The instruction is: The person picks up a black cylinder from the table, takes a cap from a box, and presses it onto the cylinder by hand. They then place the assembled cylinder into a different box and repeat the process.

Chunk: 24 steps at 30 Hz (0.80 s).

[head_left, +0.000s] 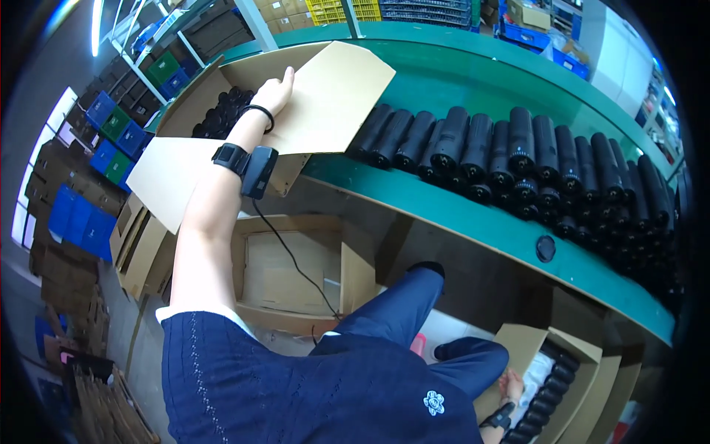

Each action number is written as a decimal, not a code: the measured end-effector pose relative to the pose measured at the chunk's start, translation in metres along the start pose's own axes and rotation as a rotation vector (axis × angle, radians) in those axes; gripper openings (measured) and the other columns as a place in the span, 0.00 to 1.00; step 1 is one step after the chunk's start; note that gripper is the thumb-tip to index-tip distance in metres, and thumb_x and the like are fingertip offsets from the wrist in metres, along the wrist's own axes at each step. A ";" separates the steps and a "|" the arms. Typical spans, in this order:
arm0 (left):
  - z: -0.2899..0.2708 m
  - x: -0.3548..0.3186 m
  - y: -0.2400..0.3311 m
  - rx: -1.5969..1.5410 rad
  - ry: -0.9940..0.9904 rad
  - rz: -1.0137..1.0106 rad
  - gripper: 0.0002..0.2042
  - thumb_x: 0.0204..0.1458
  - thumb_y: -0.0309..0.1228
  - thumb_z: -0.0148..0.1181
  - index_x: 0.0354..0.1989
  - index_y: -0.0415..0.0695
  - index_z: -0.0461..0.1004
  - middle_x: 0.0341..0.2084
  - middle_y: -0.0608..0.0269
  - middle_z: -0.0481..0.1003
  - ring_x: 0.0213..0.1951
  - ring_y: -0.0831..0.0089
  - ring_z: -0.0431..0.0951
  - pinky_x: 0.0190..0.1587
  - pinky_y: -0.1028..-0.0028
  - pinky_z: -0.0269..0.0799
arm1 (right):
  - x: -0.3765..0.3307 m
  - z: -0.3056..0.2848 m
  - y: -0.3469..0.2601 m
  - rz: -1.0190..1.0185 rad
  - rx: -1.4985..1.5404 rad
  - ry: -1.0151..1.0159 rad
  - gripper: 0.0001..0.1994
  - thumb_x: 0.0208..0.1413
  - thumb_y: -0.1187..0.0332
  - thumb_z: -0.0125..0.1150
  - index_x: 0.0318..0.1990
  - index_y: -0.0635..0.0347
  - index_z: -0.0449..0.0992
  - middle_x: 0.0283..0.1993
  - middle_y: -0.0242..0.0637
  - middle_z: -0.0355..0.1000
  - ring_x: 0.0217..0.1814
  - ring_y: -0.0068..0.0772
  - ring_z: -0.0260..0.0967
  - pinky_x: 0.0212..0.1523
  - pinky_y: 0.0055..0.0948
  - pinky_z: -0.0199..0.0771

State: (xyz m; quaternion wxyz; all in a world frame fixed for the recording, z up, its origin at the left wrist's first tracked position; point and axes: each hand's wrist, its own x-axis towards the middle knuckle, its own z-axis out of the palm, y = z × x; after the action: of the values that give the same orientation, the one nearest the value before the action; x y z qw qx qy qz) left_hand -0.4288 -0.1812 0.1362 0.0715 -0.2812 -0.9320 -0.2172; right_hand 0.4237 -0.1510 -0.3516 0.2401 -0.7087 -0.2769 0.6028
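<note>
My left hand (274,94) reaches over an open cardboard box (333,92) on the green bench, its thumb sticking out and its other fingers mostly hidden from view. Beside it in the box lie several round black parts (224,112). Down at the lower right, my right hand (510,386) has its fingers curled at the flap (519,344) of a second cardboard box. Inside that box a row of black cylinders (543,403) lies next to a white sheet (538,371).
Many black cylinders (521,140) are stacked along the green bench (451,211). A round black cap (546,249) lies near its edge. An open carton (285,270) stands below. A black cable (292,255) hangs from the device on my left wrist.
</note>
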 end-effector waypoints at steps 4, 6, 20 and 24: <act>0.004 0.008 -0.003 0.065 0.032 0.016 0.43 0.57 0.65 0.27 0.53 0.34 0.72 0.52 0.36 0.71 0.58 0.47 0.69 0.62 0.61 0.60 | 0.020 0.001 0.016 -0.083 -0.003 -0.034 0.08 0.61 0.66 0.57 0.44 0.56 0.75 0.23 0.28 0.70 0.17 0.18 0.65 0.15 0.17 0.66; 0.008 0.000 0.005 0.071 0.025 0.042 0.44 0.56 0.66 0.27 0.51 0.33 0.74 0.51 0.36 0.71 0.58 0.46 0.68 0.62 0.61 0.60 | 0.025 -0.007 0.026 -0.069 0.057 -0.025 0.07 0.60 0.65 0.59 0.43 0.54 0.75 0.23 0.27 0.71 0.18 0.18 0.67 0.16 0.16 0.66; 0.100 -0.210 -0.029 -0.188 0.075 0.777 0.13 0.57 0.35 0.56 0.43 0.38 0.72 0.40 0.49 0.71 0.39 0.60 0.76 0.42 0.66 0.71 | 0.014 -0.020 0.060 -0.020 0.211 -0.067 0.09 0.60 0.64 0.59 0.44 0.56 0.75 0.24 0.29 0.71 0.20 0.21 0.68 0.15 0.18 0.65; 0.182 -0.173 0.012 -0.165 0.122 0.652 0.36 0.52 0.45 0.61 0.67 0.51 0.52 0.63 0.41 0.51 0.63 0.41 0.52 0.63 0.54 0.54 | 0.016 -0.031 0.067 -0.055 0.080 -0.035 0.09 0.60 0.64 0.59 0.44 0.56 0.75 0.24 0.30 0.71 0.19 0.21 0.67 0.15 0.19 0.65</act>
State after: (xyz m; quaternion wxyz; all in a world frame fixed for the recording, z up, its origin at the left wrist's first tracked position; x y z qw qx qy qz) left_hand -0.2801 -0.1770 -0.0663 0.1700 -0.5557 -0.7663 -0.2739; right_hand 0.4634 -0.1894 -0.4031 0.2798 -0.6800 -0.2762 0.6189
